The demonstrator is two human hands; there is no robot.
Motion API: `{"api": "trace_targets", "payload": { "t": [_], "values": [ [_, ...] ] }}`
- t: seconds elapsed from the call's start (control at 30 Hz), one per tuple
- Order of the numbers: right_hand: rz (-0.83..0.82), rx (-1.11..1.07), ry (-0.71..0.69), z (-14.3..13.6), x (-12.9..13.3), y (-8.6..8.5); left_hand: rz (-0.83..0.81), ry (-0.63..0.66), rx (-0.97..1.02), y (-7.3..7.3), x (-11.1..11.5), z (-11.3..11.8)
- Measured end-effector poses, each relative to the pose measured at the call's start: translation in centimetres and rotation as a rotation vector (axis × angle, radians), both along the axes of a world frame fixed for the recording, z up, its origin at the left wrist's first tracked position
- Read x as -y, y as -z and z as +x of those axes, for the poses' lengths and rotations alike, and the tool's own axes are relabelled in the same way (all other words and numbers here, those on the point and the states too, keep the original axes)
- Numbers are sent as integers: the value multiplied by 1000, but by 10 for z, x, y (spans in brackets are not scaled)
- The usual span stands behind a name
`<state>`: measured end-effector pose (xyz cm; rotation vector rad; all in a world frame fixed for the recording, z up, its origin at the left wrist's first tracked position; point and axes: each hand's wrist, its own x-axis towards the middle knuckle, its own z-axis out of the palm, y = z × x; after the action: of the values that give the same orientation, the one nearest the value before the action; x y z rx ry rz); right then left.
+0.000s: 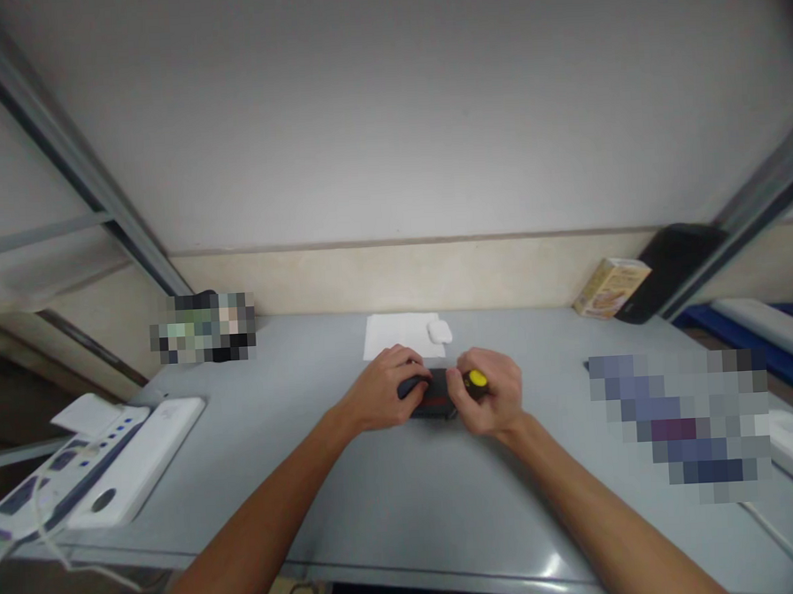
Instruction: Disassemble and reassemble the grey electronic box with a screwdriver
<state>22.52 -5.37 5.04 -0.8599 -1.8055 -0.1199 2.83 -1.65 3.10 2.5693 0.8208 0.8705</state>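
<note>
My left hand (389,390) is closed, its fingers curled around a dark rounded piece (411,386) at the left end of a small black box (437,403). Whether that piece belongs to the box I cannot tell. The box lies low between both hands at the middle of the grey desk (381,502). In a fist, my right hand (498,394) grips a black-and-yellow screwdriver handle (476,381), its yellow end facing me. The rest of that tool is hidden. The right thumb is close against the box's right end.
Behind the hands lie a white paper sheet (395,334) and a small white case (440,332). A power strip (66,461) and white slab (143,461) are at left. A yellow carton (612,287) leans by a black object (674,269). Pixelated items flank both sides.
</note>
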Motion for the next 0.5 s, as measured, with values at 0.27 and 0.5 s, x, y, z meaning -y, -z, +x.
{"api": "trace_targets", "payload": {
  "t": [0.27, 0.5],
  "values": [
    [50, -8, -21, 0, 1, 0, 4, 11, 8, 0, 2, 0],
    [59, -7, -43, -2, 2, -2, 6, 30, 1, 2, 2, 1]
  ]
}}
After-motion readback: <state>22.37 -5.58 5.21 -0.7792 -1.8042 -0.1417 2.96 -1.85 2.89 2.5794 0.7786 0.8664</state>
